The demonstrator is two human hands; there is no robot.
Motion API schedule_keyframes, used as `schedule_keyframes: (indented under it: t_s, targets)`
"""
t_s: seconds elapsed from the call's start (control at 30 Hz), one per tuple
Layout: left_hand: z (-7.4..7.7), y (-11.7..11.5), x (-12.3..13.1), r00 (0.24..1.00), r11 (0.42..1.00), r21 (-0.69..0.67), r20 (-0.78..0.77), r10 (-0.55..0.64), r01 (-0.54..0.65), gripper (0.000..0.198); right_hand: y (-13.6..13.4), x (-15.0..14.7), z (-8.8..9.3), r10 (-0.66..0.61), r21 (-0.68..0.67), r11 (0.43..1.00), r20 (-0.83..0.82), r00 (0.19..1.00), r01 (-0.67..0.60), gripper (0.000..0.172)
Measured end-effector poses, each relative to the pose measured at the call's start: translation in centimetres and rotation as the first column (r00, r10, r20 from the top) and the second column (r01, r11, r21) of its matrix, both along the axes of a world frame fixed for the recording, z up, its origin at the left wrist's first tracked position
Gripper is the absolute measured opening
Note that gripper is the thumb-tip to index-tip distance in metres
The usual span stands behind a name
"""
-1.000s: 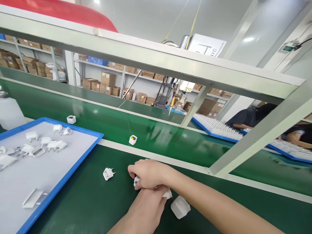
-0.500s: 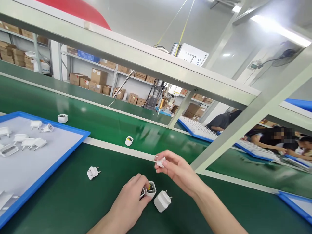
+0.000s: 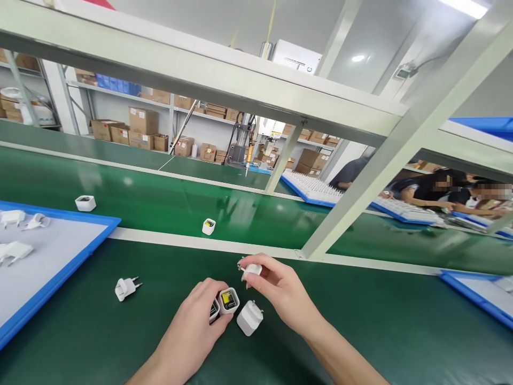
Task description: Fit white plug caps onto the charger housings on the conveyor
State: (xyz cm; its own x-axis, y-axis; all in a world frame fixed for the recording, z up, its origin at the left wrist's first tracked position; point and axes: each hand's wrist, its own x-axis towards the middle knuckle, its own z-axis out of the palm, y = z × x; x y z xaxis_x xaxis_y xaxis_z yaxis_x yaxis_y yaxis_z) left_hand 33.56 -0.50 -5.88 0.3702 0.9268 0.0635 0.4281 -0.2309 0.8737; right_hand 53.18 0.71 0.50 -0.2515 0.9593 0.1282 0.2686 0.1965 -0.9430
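Observation:
Two white charger housings (image 3: 229,301), open at the top, are gripped side by side in my left hand (image 3: 196,315); yellow and dark parts show inside the nearer-right one. My right hand (image 3: 276,280) pinches a small white plug piece with metal pins (image 3: 252,269) above and to the right of them. An assembled-looking white charger (image 3: 250,318) rests on the green surface between my hands, its pins pointing up and right. Farther left, a loose white plug piece (image 3: 125,289) lies with its pins to the right.
Several white plug pieces lie in a blue-rimmed tray (image 3: 96,243) at left. Beyond the pale divider strip (image 3: 168,239), two open housings (image 3: 208,226) stand on the green belt. A slanted metal post (image 3: 360,187) rises at right, near another blue-edged tray (image 3: 476,299). People sit at the far right.
The view has turned right, so things sit farther left in it. My right hand has brought the plug piece a little closer to the housings; the left still holds them.

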Motion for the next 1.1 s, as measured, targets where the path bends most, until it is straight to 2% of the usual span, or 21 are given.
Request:
schedule_keyframes:
  t_s: [0.1, 0.17, 0.23, 0.33, 0.47, 0.53, 0.67, 0.87, 0.97, 1.1]
  targets:
    - [0.0, -0.1, 0.0, 1.000, 1.000, 0.007, 0.017, 0.020, -0.020, 0.022, 0.1, -0.8, -0.1, 0.047, -0.040, 0.998, -0.119, 0.992, -0.052, 0.029]
    - [0.0, -0.1, -0.1, 0.999, 0.999, 0.004, 0.022, 0.049, -0.049, 0.023, 0.2, -1.6, 0.0, 0.072, -0.072, 0.994, -0.141, 0.987, -0.082, 0.037]
    - [-0.1, -0.1, -0.1, 0.995, 0.995, 0.003, 0.005, 0.096, -0.096, 0.021, 0.5, -2.6, 0.1, 0.087, -0.063, 0.994, -0.065, 0.994, -0.091, 0.033]
    - [-0.3, 0.0, 0.1, 0.986, 0.987, 0.033, -0.051, 0.159, -0.157, 0.015, 0.8, -3.9, 0.1, 0.091, -0.007, 0.996, 0.071, 0.993, -0.091, 0.018]
    - [-0.5, 0.3, 0.4, 0.983, 0.985, 0.094, -0.099, 0.155, -0.145, 0.024, 1.0, -4.6, 0.2, 0.112, -0.054, 0.993, 0.066, 0.991, -0.109, 0.017]
    - [-0.4, 0.4, 0.5, 0.983, 0.986, 0.109, -0.120, 0.137, -0.124, 0.026, 1.1, -4.5, 0.4, 0.120, -0.069, 0.991, 0.053, 0.991, -0.116, 0.020]
    - [-0.2, 0.6, 0.4, 0.981, 0.989, 0.091, -0.142, 0.129, -0.116, 0.019, 1.7, -3.6, 1.0, 0.135, -0.057, 0.990, 0.057, 0.989, -0.132, 0.018]
    - [0.4, 0.8, 0.3, 0.969, 0.980, -0.028, -0.159, 0.191, -0.198, 0.022, 2.7, -2.8, 0.5, 0.111, -0.046, 0.994, 0.215, 0.970, -0.104, 0.010]
    - [0.6, 0.7, 0.2, 0.970, 0.983, -0.024, -0.166, 0.178, -0.185, 0.020, 3.0, -2.5, 0.1, 0.146, -0.066, 0.989, 0.290, 0.946, -0.133, 0.010]
    - [0.4, 0.6, 0.0, 0.978, 0.992, 0.047, -0.171, 0.123, -0.117, 0.008, 3.1, -2.3, 0.4, 0.234, -0.162, 0.970, 0.435, 0.869, -0.181, 0.012]
